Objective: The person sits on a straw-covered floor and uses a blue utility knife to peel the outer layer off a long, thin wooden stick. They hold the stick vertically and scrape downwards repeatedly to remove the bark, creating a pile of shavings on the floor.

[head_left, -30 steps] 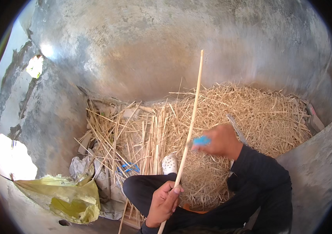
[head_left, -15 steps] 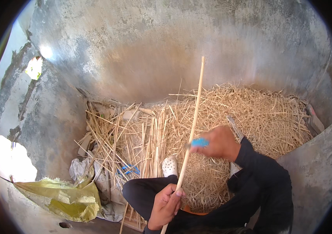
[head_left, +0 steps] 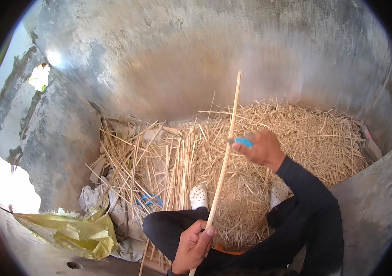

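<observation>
A long, pale bamboo strip (head_left: 223, 168) slants up and away from my lap, its far tip standing out against the wall behind. Closed around its lower part is my left hand (head_left: 194, 246), thumb lying along the strip. My right hand (head_left: 264, 148) grips a small blue-handled knife (head_left: 243, 142), partly hidden by the fingers and blurred. The knife's grey end meets the strip around its middle.
Shavings (head_left: 297, 133) are heaped ahead and to the right. Split strips (head_left: 180, 170) lie left of my shoe (head_left: 199, 197), near a blue item (head_left: 150, 199). A yellow sack (head_left: 74, 234) rests at lower left. A stained concrete wall (head_left: 182, 60) closes the far side.
My right hand has moved up and away along the strip with the knife. The left hand keeps its hold in nearly the same place. My right shoe now shows more.
</observation>
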`<state>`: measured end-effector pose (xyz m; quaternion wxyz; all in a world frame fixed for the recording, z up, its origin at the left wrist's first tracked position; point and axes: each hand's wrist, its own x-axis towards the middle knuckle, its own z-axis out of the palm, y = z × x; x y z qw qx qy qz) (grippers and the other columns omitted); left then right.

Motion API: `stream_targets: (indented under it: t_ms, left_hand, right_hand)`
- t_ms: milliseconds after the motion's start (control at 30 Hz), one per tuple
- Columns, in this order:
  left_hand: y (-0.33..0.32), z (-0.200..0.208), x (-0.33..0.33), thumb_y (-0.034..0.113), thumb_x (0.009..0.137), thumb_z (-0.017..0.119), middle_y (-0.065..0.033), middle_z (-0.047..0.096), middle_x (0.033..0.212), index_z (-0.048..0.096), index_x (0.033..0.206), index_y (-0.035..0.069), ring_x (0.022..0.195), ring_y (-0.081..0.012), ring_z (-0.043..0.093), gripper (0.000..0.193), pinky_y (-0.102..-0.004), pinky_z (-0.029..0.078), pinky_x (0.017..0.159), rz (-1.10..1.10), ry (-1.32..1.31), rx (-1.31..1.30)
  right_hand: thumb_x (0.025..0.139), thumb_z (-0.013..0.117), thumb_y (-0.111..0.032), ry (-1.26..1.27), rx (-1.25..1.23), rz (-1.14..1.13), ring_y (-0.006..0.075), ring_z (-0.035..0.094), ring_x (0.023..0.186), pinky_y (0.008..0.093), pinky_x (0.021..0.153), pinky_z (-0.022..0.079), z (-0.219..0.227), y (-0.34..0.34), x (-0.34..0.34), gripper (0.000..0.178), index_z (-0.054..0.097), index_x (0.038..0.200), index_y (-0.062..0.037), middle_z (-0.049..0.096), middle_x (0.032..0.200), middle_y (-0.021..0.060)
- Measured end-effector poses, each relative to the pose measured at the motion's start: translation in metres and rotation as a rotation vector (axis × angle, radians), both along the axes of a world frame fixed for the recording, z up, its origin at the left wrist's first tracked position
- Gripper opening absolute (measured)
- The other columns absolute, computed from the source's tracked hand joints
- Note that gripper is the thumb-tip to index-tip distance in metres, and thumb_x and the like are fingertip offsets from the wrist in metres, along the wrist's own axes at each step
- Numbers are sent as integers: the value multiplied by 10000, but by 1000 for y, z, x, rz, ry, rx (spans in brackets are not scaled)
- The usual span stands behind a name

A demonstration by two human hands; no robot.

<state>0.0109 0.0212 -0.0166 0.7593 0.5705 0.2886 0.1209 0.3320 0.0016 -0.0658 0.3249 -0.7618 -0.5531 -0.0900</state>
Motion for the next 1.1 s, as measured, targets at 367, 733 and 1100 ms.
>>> stream_targets:
  t_ms: [367,733,1100]
  left_hand:
    - [-15,14,2,191,988,475,22,417,536,530,929,7,419,-41,353,201,-194,260,405,-7,13,19]
    - [-30,14,-9,238,979,502,58,430,616,511,892,61,491,-17,347,198,-182,266,427,-29,26,114]
    - [-47,2,-30,276,942,560,73,408,620,554,850,89,547,-28,344,208,-199,248,463,-137,93,70]
  right_hand:
    - [803,464,-743,-91,118,-64,192,469,346,353,367,354,-4,1,42,699,604,521,-120,452,392,21]
    - [805,441,-748,-73,54,-278,261,538,416,407,421,403,-4,-4,92,724,602,572,-81,507,445,88]
    - [865,371,-687,67,-110,-898,375,650,772,482,676,481,-63,-30,179,722,701,957,-52,659,803,227]
